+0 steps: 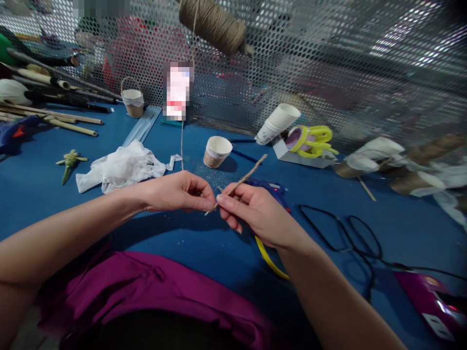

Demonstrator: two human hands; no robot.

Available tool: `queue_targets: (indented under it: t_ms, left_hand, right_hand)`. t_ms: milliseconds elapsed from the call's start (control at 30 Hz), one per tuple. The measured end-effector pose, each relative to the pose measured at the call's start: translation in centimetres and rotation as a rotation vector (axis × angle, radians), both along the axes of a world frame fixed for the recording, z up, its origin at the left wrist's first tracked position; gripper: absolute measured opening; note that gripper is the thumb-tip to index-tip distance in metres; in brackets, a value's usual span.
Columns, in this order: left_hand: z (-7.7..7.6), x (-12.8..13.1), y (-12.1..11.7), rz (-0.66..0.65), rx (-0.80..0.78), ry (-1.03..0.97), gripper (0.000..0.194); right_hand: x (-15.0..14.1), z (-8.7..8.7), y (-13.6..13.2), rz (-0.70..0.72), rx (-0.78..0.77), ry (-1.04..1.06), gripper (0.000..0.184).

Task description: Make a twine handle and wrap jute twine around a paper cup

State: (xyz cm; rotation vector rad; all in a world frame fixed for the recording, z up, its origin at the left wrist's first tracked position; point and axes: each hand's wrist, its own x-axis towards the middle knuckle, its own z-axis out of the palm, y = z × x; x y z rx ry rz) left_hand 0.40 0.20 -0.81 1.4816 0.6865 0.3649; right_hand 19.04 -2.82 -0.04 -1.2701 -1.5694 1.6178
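Observation:
My right hand [251, 209] is closed around a short length of twine [251, 171], whose free end sticks up to the right. Thumb and fingers of my left hand [188, 192] pinch at the lower end of this twine, right beside my right fingertips. A paper cup [215, 158], wrapped in twine below and lace above, stands just beyond the hands. Behind my right hand lies a blue glue gun [272, 187], partly hidden. Part of a yellow loop [269, 257] shows under my right wrist.
White lace [126, 167] lies heaped at left, near a small green knotted figure [71, 160]. A small handled basket [133, 102], a phone [177, 92] and stacked paper cups [279, 121] stand along the mesh partition. A twine spool [213, 24] hangs above. Black cable [343, 223] loops at right.

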Motion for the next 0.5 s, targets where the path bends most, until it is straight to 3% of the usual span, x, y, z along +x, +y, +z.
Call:
queue_targets:
  t_ms: [500]
  left_hand:
    - [0.04, -0.14, 0.14, 0.008, -0.05, -0.022, 0.011]
  right_hand:
    - [0.3, 0.43, 0.06, 0.037, 0.003, -0.005, 0.014]
